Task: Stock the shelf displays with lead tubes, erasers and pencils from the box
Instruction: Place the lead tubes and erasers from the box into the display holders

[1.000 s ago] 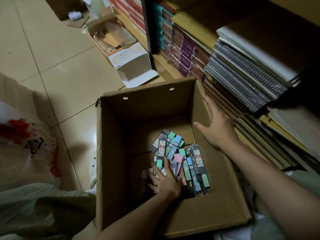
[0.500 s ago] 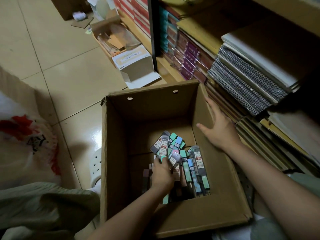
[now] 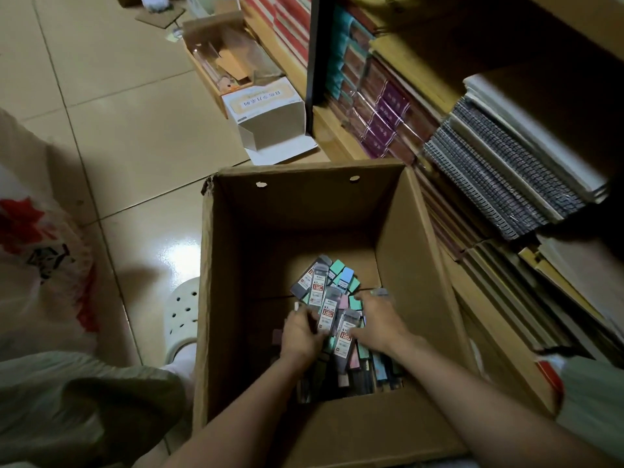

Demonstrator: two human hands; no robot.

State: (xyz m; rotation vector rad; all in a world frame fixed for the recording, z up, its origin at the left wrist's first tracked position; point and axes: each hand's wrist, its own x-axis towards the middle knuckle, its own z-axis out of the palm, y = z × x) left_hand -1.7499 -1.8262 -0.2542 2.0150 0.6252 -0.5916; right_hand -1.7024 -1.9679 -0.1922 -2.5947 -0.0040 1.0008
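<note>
Both hands are down in the cardboard box (image 3: pixel 415 265). The left hand (image 3: pixel 300 336) has its fingers curled round a few lead tubes (image 3: pixel 332 314) and grips them at their left side; the right hand (image 3: pixel 378 324) cups the same bunch from the right, fingers bent over it. More tubes (grey, mint, blue and pink caps) lie piled just beyond and beneath the hands on the box floor, toward its right wall. Left of the hands the box floor is bare and dark. Beyond the right wall, stacked notebooks (image 3: pixel 499 184) press close; beyond the left wall lie open floor tiles (image 3: pixel 135 136) and a white clog (image 3: pixel 182 315).
</note>
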